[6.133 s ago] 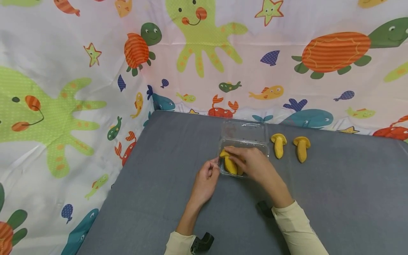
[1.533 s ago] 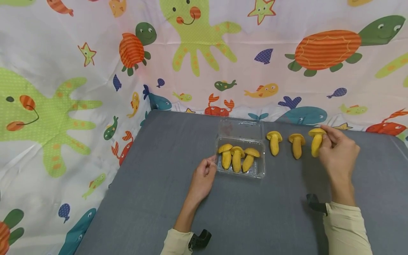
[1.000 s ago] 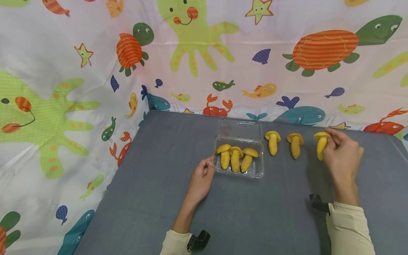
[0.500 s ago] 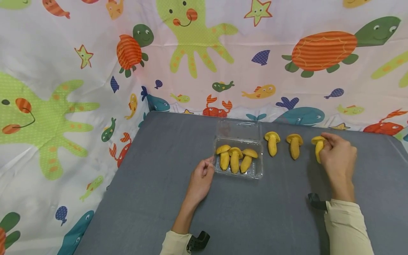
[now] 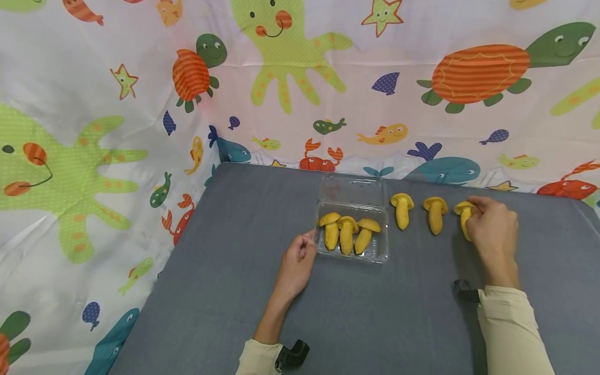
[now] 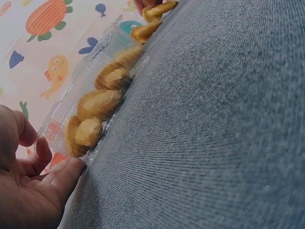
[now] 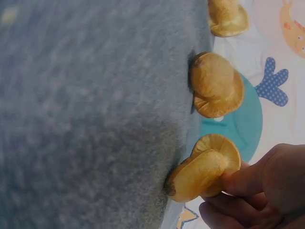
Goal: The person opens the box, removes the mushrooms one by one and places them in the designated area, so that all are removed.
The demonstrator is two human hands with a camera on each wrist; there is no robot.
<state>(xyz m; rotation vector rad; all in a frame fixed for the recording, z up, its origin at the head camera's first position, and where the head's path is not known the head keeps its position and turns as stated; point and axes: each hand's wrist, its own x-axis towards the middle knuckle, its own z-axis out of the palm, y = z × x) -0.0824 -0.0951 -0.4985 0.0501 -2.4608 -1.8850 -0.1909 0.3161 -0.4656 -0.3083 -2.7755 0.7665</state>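
Observation:
My left hand (image 5: 296,264) pinches the left edge of a clear plastic container (image 5: 382,256), whose lid lies open behind it. Three yellow mushrooms, one of them the middle mushroom (image 5: 347,237), lie side by side in the container. At the right, my right hand (image 5: 494,234) holds a yellow mushroom (image 5: 463,212) between thumb and fingers, partly covering it. In the right wrist view this held mushroom (image 7: 198,176) has its stem tip down at the cloth. The left wrist view has my left hand (image 6: 35,176) at the container's near end.
Two more mushrooms, a left one (image 5: 402,211) and a right one (image 5: 435,214), lie on the grey cloth (image 5: 365,317) between the container and my right hand. A patterned sea-animal curtain (image 5: 281,130) stands behind and to the left of the table.
Since the earliest frame, my right hand has left the container and taken a mushroom at the right. It has lately lowered and shifted slightly left with it. My left hand stays at the container.

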